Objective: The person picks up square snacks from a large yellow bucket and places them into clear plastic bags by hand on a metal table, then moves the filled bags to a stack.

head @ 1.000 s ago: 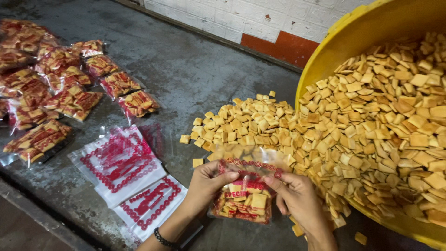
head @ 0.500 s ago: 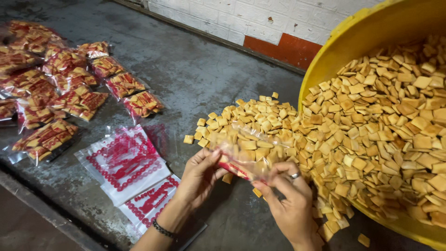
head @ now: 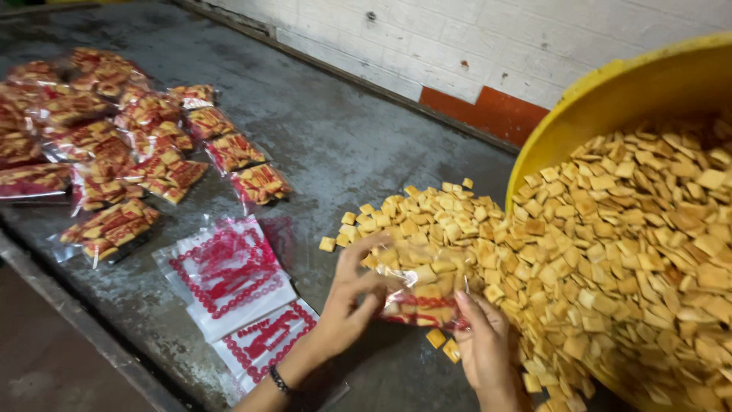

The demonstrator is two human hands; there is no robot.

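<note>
Two hands: both on one clear bag (head: 423,294), lower centre of frame.
Left hand (head: 354,294): fingers curled, pinching the bag's left edge and open mouth; dark band at the wrist.
Right hand (head: 484,347): fingers pressed to the bag's right side from below, palm partly turned away; exact grip not clear.
Bag: transparent film with red print, part-filled with square crackers, held low over the table, tilted toward the heap.
Cracker heap (head: 427,225): loose golden squares spilling from a tipped yellow tub (head: 610,99) at right of frame, touching the bag's mouth.
Stray crackers (head: 442,343): a few lying on the table just under the bag, between the two hands.
Empty bags (head: 232,278): flat stack, red-printed, lower left of centre, near the left wrist.
Filled packs (head: 114,145): many, spread over upper left of frame, well apart from the hands.
Table (head: 328,130): dark, worn metal, stained.
Risk, spill: likely if the tilted mouth sags; loose pinch on thin film as cause.
Risk, breakage: likely if the right hand squeezes the filled part; brittle squares.
Risk, avalanche: possible slide from the tub's slope onto the hands.
Risk, dirt: fallen pieces on stained metal unfit for bagging, judged from the surface.
</note>
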